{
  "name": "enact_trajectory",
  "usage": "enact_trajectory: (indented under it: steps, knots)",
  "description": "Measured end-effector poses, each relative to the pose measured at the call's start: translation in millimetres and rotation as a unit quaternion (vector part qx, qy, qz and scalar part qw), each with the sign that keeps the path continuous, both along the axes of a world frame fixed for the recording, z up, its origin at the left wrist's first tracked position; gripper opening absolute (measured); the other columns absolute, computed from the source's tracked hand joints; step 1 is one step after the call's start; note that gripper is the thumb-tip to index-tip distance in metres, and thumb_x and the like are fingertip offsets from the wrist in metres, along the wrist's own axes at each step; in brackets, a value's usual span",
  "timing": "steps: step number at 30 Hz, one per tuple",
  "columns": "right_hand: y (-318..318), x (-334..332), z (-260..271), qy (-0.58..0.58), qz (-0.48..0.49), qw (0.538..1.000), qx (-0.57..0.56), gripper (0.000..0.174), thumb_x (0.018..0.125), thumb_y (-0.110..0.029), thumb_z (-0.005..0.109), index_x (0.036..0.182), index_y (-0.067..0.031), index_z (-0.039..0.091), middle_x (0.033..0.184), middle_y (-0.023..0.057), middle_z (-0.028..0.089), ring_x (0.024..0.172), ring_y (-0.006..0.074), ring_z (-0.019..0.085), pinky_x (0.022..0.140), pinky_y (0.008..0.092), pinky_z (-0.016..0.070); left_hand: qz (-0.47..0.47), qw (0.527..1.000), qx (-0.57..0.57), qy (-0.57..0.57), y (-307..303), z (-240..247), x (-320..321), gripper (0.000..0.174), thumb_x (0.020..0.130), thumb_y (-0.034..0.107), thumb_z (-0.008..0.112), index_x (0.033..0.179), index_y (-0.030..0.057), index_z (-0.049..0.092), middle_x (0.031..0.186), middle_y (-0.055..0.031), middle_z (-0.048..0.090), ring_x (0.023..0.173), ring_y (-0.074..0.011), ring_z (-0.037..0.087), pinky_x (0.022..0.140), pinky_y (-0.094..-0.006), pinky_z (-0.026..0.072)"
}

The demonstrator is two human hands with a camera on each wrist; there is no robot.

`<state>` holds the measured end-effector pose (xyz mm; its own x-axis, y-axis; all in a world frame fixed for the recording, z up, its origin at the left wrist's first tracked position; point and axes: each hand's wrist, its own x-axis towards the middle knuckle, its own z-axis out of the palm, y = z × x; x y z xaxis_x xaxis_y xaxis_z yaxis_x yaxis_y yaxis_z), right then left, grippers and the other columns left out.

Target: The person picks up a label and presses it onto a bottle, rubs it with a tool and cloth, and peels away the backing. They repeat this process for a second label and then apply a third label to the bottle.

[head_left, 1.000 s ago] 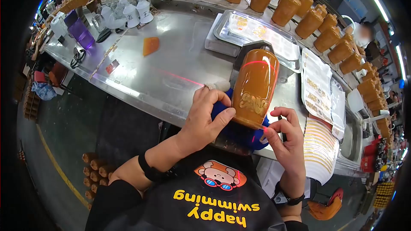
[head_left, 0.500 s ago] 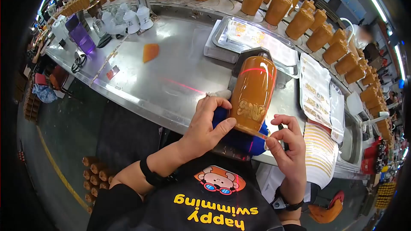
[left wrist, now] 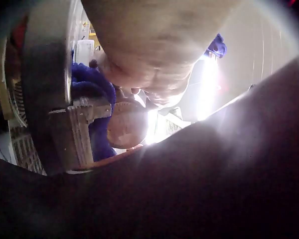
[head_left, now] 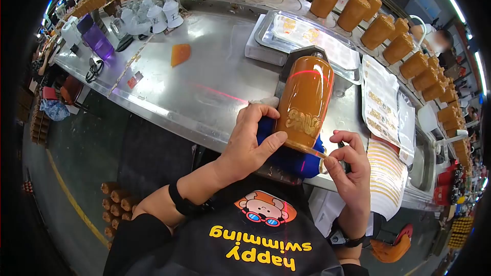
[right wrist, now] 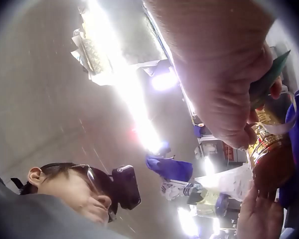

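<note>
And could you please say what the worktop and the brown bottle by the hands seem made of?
Worktop: metal, probably stainless steel; it is silvery with soft reflections. Brown bottle: probably ceramic with glossy glaze, given its bright highlights, though coated glass is possible.

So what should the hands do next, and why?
Maybe the right hand should bring the strip in against the bottle, because it pinches the strip's end out to one side, while the left hand holds the bottle's other side.
</note>
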<state>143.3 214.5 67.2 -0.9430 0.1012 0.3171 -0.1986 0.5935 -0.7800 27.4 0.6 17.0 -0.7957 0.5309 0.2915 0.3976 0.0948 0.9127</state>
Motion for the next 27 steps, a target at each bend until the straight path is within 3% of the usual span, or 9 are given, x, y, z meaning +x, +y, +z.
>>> enact_trajectory:
  steps: [3,6,12,27]
  knots:
    - [2.2,5.8,1.1,-0.036,-0.001,0.999,-0.034,0.019,0.087,-0.017,0.070,0.079,-0.0020,0.061,0.111,0.0144,0.056,0.112,0.0284,0.052,0.094,0.0383,0.0386,0.001,1.000,0.000,0.002,3.5,-0.5,4.1,0.042,0.091,0.025,0.065,0.119,-0.0011,0.047,0.114,-0.0112,0.047,0.114,-0.0210,0.044,0.104,-0.0327,0.0313]
    - [-4.6,-7.7,1.7,-0.005,0.000,1.000,0.000,0.014,0.083,-0.010,0.072,0.078,0.0001,0.064,0.107,0.0145,0.057,0.094,0.0222,0.059,0.078,0.0310,0.0469,0.002,1.000,-0.004,-0.008,-5.3,4.0,-6.6,0.043,0.091,0.025,0.066,0.119,-0.0013,0.047,0.115,-0.0115,0.047,0.114,-0.0212,0.044,0.104,-0.0327,0.0312]
    - [-3.1,-5.7,0.7,-0.008,0.000,1.000,0.004,0.014,0.085,-0.009,0.071,0.079,0.0010,0.064,0.107,0.0133,0.056,0.080,0.0154,0.059,0.068,0.0261,0.0467,0.003,1.000,-0.004,0.003,-3.4,1.5,-5.2,0.044,0.091,0.026,0.066,0.120,-0.0012,0.046,0.115,-0.0115,0.047,0.114,-0.0213,0.044,0.104,-0.0328,0.0314]
    - [-6.5,-18.0,-11.2,-0.027,0.003,0.999,-0.025,0.008,0.083,-0.007,0.069,0.081,-0.0020,0.064,0.105,0.0122,0.056,0.079,0.0143,0.054,0.065,0.0263,0.0420,0.007,1.000,-0.012,0.002,-7.7,2.3,-13.9,0.046,0.091,0.028,0.066,0.122,-0.0004,0.045,0.118,-0.0116,0.047,0.116,-0.0221,0.044,0.105,-0.0335,0.0316]
